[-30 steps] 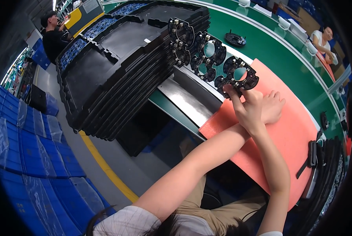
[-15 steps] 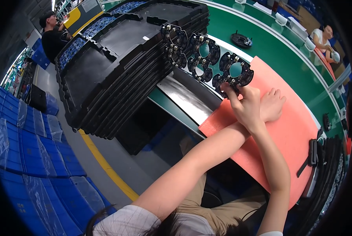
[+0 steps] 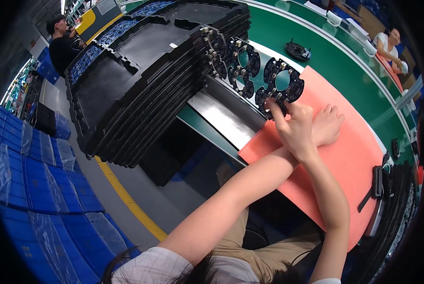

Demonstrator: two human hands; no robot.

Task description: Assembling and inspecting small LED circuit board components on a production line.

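My arms are crossed, the right forearm passing over the left. With thumb and fingers, my right hand [image 3: 297,125] pinches the lower end of a black circuit board [image 3: 293,90] made of two joined rings. My left hand [image 3: 329,125] lies on the pink mat [image 3: 349,161], its fingers loosely stretched and nothing visible in them. Left of the held board are more black ring-shaped circuit boards [image 3: 250,68], one behind another beside the tray stack. Whether they touch the held board cannot be made out.
Stacked black trays [image 3: 141,90] stand at the left, blue boards in the top ones. Beyond the mat runs a green conveyor [image 3: 335,66] carrying a round black part [image 3: 298,51]. Blue crates [image 3: 46,189] line the floor. Two other people sit or stand farther off.
The round black part has moved right along the conveyor. The leftmost ring boards have shifted slightly right, and the held board slightly left. Both my hands stay almost still.
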